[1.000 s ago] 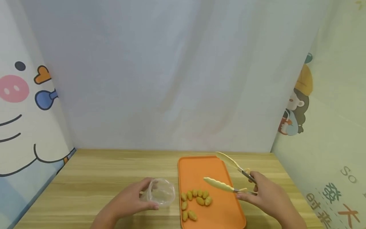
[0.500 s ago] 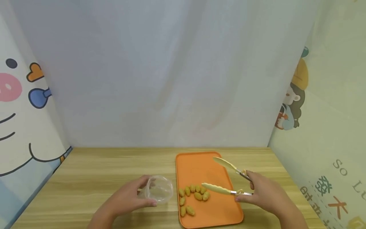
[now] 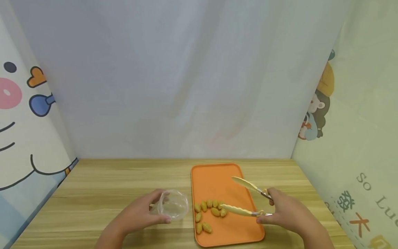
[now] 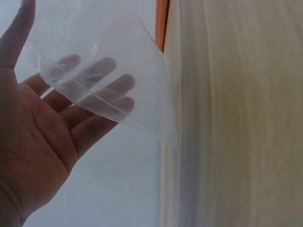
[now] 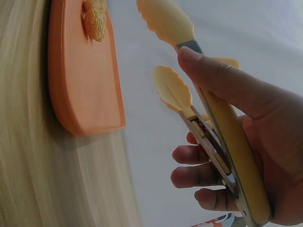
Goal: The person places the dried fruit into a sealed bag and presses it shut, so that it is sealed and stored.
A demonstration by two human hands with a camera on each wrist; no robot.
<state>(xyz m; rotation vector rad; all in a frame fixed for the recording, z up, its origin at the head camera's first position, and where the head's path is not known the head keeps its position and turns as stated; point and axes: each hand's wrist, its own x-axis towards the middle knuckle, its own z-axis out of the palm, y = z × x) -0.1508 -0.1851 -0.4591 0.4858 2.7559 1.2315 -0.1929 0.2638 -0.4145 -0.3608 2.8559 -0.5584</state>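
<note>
At lower centre, the left hand has its grip curled round a clear cup; lower right, the right hand's grip clasps spread tongs over an orange tray of peanuts.

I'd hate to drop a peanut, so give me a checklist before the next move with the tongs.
1. Right hand holds the tongs: ok.
2. Tongs spread apart: ok.
3. Peanuts lying on the orange tray: ok.
4. Tongs touching a peanut: cannot tell; they overlap in the head view.
5. Peanut clamped in the tongs: not ok, none is.
6. Left hand holds the clear plastic bag, its mouth open: ok.
</note>
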